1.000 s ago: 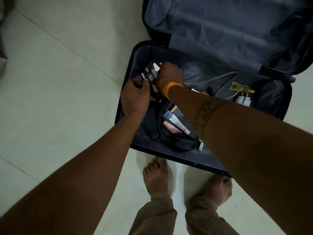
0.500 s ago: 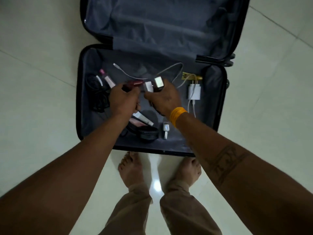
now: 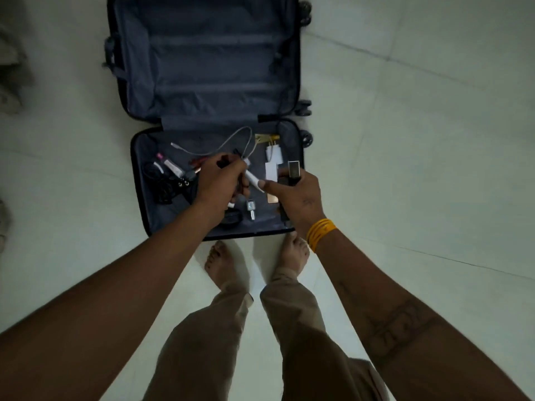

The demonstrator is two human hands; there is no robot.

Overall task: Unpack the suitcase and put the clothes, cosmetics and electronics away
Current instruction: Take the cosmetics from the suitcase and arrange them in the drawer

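Observation:
A dark suitcase (image 3: 139, 180) lies open on the floor, its lid empty. My left hand (image 3: 220, 183) grips several small cosmetics above the lower half, among them a white tube (image 3: 254, 180) and a dark red stick (image 3: 198, 162). My right hand (image 3: 301, 192) holds a dark rectangular bottle with a shiny cap (image 3: 293, 170), and its thumb touches the white tube. Left inside are a black cable (image 3: 165, 186), a pink tube (image 3: 170, 166), a white cable (image 3: 237, 140), a white charger (image 3: 273, 153), a small silver bottle (image 3: 251, 209) and a gold item (image 3: 266, 138).
Pale tiled floor (image 3: 405, 140) surrounds the suitcase on all sides. My bare feet (image 3: 223, 264) stand right at its near edge. Some light fabric or objects (image 3: 10, 91) sit at the far left border. Suitcase wheels (image 3: 305, 108) stick out on the right.
I have stood up higher, so the suitcase looks smaller and farther. Both hands rose with the cosmetics they picked, and my right hand moved to the right.

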